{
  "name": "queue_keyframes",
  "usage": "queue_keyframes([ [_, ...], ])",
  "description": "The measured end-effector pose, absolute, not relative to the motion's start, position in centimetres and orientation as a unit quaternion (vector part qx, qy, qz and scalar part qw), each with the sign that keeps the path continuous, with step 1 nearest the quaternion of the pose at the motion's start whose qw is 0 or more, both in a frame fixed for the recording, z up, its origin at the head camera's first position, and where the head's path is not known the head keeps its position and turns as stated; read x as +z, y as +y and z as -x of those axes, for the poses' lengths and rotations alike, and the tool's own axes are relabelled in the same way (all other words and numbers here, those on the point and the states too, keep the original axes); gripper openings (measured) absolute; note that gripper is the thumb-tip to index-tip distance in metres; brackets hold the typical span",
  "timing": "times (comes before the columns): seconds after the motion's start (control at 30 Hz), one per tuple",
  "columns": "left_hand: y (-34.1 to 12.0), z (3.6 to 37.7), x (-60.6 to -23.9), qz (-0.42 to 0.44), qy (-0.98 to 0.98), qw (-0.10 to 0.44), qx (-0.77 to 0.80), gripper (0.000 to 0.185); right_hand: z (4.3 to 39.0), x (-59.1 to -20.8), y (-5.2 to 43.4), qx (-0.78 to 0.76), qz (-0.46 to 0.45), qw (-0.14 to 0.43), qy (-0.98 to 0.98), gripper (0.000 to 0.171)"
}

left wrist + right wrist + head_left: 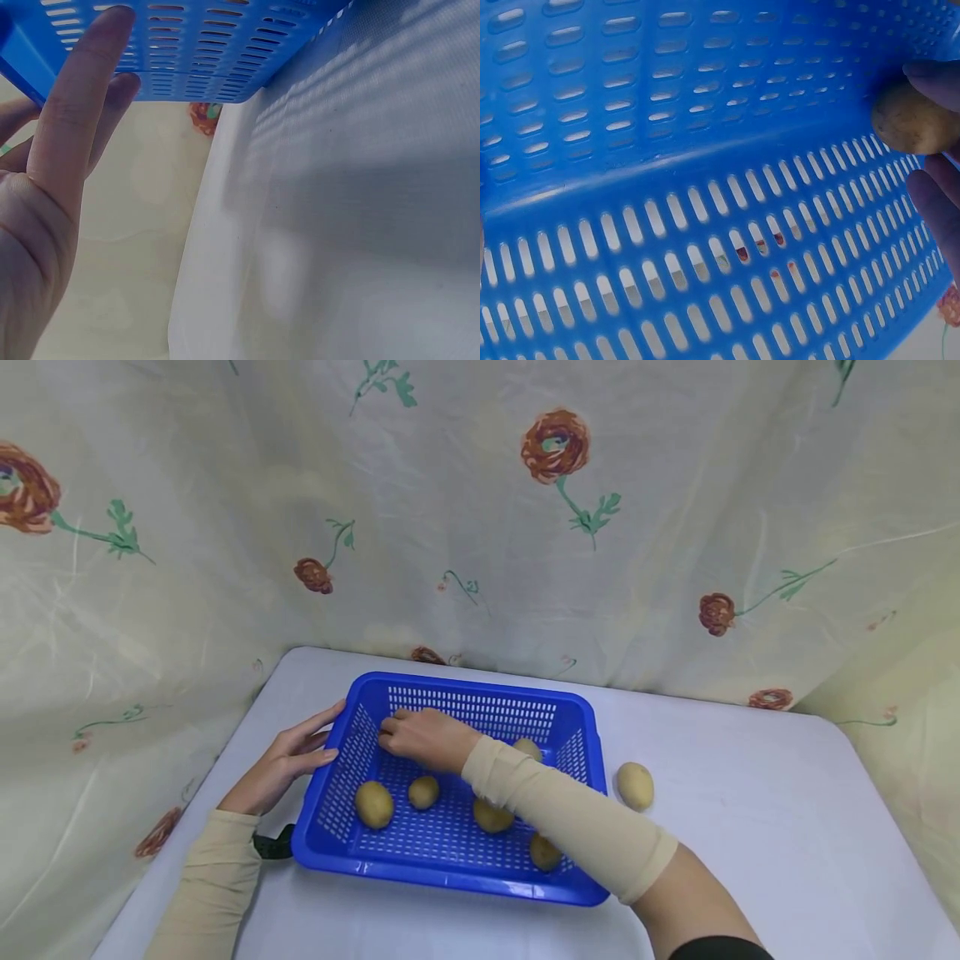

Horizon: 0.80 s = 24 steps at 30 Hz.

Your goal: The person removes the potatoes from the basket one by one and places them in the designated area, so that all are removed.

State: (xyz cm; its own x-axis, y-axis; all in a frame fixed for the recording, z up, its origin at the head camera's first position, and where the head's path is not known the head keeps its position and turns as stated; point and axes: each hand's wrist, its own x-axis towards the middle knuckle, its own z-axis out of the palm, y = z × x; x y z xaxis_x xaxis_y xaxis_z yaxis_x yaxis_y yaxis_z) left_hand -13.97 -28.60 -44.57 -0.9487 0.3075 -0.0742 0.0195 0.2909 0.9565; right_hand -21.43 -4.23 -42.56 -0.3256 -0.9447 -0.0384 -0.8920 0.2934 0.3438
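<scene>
A blue plastic basket [450,878] with slotted walls stands on the table with potatoes in it. At its left side, my left hand [281,768] rests with fingers and thumb extended against the rim and outer wall. The left wrist view has a straight finger [71,112] laid along the slotted wall. My right hand [427,739] reaches inside, at the back left of the basket. In the right wrist view it pinches a potato [915,118] between thumb and fingers, close to the slotted wall. That potato is hidden in the head view.
Inside the basket lie a large potato [373,805], a small potato [423,792] and several others, some partly under my right forearm. One potato [635,786] lies outside, right of the basket, on the white table [750,827]. A flowered curtain [465,510] hangs behind.
</scene>
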Motion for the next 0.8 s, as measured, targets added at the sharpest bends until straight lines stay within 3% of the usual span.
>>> queue_keyframes([
  [0.8,-28.7,13.8,-44.6,-0.108,0.797,0.120,0.582,0.068,22.2,-44.0,-5.4,-0.150,-0.566,0.080,-0.807,0.025],
])
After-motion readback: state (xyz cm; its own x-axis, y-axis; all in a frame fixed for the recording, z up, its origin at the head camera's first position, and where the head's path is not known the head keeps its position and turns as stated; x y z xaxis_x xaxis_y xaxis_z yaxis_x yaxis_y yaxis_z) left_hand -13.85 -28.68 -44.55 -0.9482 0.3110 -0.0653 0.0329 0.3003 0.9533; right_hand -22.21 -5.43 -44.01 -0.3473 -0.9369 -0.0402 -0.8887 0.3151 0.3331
